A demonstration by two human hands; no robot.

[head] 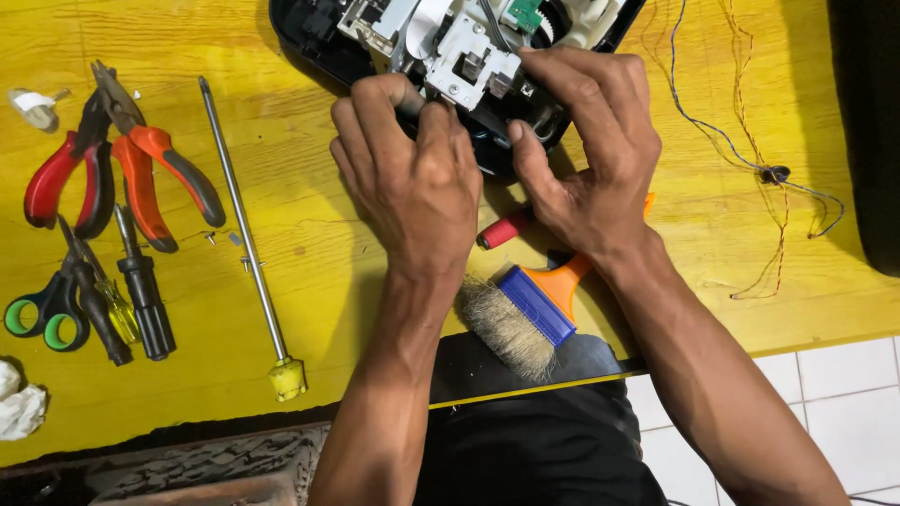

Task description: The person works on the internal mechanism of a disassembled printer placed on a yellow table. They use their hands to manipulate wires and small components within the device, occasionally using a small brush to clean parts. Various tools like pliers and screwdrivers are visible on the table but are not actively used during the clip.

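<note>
An opened black device [319,42] with grey and white inner parts and a small green circuit board [525,13] lies at the far edge of the yellow table [309,253]. My left hand [412,173] grips the device's near edge, fingers curled onto the grey mechanism [464,61]. My right hand [586,145] presses on the same device from the right, thumb and fingers against the black housing. Under my wrists lie a paintbrush [520,314] with an orange handle and blue ferrule, and a red-handled tool [502,230].
At the left lie red pliers [70,173], orange-handled pliers [155,173], green-handled scissors [42,314], two screwdrivers [141,295] and a long metal rod [246,234] with a yellow end. Thin loose wires [750,159] trail at the right. White tissue [17,403] sits at the lower left.
</note>
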